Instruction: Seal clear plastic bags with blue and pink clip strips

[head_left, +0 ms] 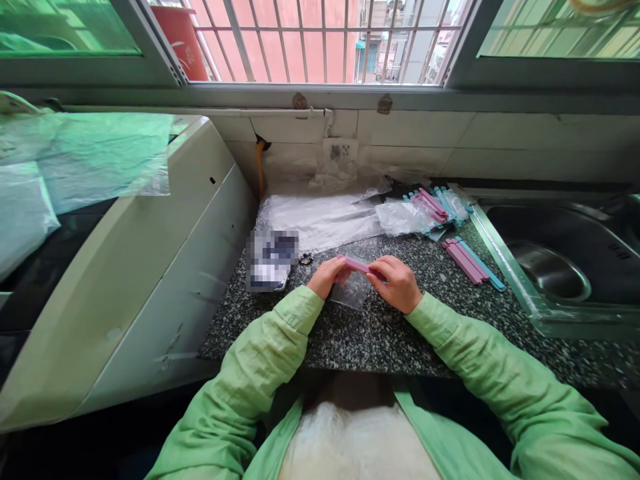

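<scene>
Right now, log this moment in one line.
left hand: gripping slim pink strip; right hand: gripping same strip; between hands: clear plastic film

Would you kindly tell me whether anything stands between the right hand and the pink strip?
Nothing visible does: the right hand holds one end of the pink strip, with the left hand at the other.

Barred window point(324, 29) ahead of me, daylight coming in; pink building wall point(311, 60) outside. Below sill point(240, 97), I see pale tiled wall point(415, 130) with white pipe point(280, 112). Speckled dark bench point(345, 343) beneath, metal sink point(506, 263) set in at right of my view.
</scene>
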A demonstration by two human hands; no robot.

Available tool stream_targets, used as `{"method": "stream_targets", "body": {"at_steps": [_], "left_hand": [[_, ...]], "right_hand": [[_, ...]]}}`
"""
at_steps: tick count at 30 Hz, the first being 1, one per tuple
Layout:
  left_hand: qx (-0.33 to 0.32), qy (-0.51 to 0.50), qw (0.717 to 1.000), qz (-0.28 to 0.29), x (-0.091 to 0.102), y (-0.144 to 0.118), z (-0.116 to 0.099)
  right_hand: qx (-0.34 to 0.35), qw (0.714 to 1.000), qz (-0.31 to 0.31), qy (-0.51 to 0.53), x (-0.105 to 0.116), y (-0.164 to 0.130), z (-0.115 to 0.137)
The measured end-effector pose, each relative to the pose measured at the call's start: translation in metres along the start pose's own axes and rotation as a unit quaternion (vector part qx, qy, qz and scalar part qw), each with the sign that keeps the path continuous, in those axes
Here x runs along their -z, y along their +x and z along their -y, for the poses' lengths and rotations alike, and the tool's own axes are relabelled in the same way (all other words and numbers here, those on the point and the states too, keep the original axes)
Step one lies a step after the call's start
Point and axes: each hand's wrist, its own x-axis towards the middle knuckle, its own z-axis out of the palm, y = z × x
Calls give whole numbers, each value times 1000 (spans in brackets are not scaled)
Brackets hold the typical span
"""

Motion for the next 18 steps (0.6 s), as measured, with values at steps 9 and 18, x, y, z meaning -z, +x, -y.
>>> {"method": "stream_targets", "body": {"at_steps": [9,18], "left_hand": [[-11,66,995,-69,-5,-1,-4],[-13,58,997,-50,-11,-4,-4]], "right_hand": [[28,999,13,-30,3,2,3],[72,993,-7,-92,5,6,5]]}}
